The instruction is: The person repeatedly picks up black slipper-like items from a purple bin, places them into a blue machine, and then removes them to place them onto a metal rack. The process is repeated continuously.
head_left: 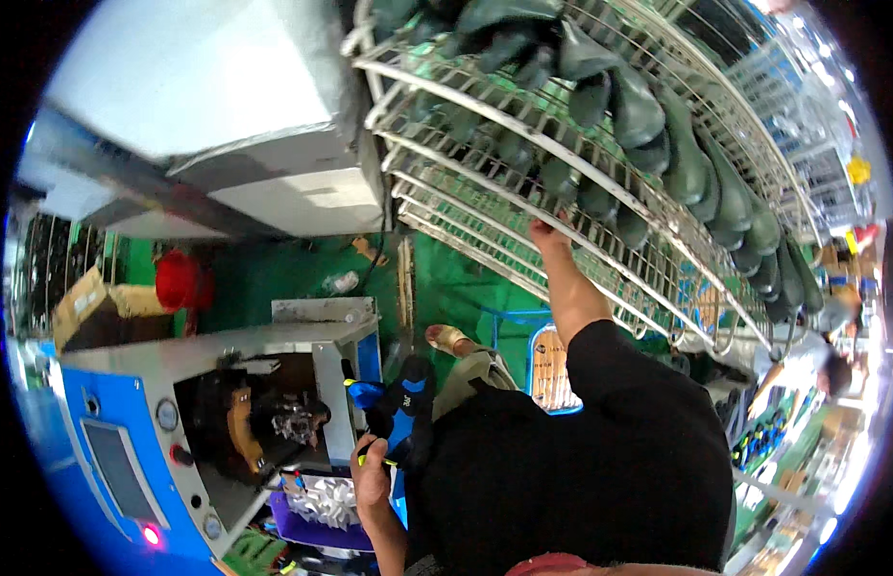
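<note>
Dark rubbery boot [405, 408] gripped in left hand [370, 477], likely light, floppy, best held at ankle; right hand [545, 233] fingers curled on wire rack [485, 158].

A tiered white wire rack [485, 206] carries rows of dark green shoes [687, 163], apparently rubber; below it is a green floor [446, 278].

A blue machine [110, 451] with a grey screen and a red light fills the lower left. A red bucket [181, 280] stands on the green floor [274, 274] at centre left, beside a cardboard box [82, 305]. A purple tray [312, 528] of white parts sits at lower centre. Another person [821, 360] works at far right.
</note>
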{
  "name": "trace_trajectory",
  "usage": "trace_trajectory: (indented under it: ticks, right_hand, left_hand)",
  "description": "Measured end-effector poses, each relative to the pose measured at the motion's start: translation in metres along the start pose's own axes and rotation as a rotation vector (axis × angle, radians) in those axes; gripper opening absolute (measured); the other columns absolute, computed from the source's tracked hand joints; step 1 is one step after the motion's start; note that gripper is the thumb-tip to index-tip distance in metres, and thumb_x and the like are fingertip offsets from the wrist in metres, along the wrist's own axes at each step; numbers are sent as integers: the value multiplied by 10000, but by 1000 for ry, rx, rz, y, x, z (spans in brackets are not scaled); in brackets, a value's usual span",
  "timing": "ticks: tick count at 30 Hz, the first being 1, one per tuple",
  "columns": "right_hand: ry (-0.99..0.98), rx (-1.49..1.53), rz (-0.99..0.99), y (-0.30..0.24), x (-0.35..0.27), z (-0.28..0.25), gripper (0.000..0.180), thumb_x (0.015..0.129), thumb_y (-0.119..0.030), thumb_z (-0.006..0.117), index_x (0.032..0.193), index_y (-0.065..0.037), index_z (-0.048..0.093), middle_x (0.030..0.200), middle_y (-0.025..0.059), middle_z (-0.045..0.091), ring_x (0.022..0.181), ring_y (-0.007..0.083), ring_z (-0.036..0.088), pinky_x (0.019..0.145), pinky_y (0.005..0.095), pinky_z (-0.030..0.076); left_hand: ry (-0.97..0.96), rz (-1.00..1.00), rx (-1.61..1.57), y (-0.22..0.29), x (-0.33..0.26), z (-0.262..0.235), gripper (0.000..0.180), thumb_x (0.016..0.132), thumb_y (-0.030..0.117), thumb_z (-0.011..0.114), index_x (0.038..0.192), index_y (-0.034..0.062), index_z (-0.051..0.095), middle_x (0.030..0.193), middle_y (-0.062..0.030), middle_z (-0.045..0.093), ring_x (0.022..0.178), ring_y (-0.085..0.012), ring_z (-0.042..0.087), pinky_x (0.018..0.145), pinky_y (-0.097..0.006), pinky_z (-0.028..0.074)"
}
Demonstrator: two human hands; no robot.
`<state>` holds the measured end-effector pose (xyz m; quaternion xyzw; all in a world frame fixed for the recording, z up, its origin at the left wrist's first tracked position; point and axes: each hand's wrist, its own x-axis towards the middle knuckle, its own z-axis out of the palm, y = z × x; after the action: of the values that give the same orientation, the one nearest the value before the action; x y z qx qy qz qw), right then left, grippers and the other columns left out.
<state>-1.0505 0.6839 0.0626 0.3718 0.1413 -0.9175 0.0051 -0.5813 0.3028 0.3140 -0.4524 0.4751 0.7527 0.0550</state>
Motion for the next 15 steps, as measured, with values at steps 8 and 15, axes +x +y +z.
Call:
trace_trajectory:
  ticks: [8,15]
  right_hand:
    - [-265,-410,125,68,-35,-87,218,968,-176,514,843,-21,601,835,123,628,781,256,595,759,411,516]
    - [-114,-1238,583,193,-175,-81,283,1009,-299,539,876,-56,597,899,110,689,750,216,625,626,385,494]
  left_hand:
    - [557,494,-622,-143,-174,-143,411,796,343,808,1029,59,623,966,-9,586,879,-152,584,765,-312,486]
    - [1090,113,85,-283,-266,-249,582,834,404,760,1217,-27,682,1501,-253,494,1394,-352,471,1153,-418,368]
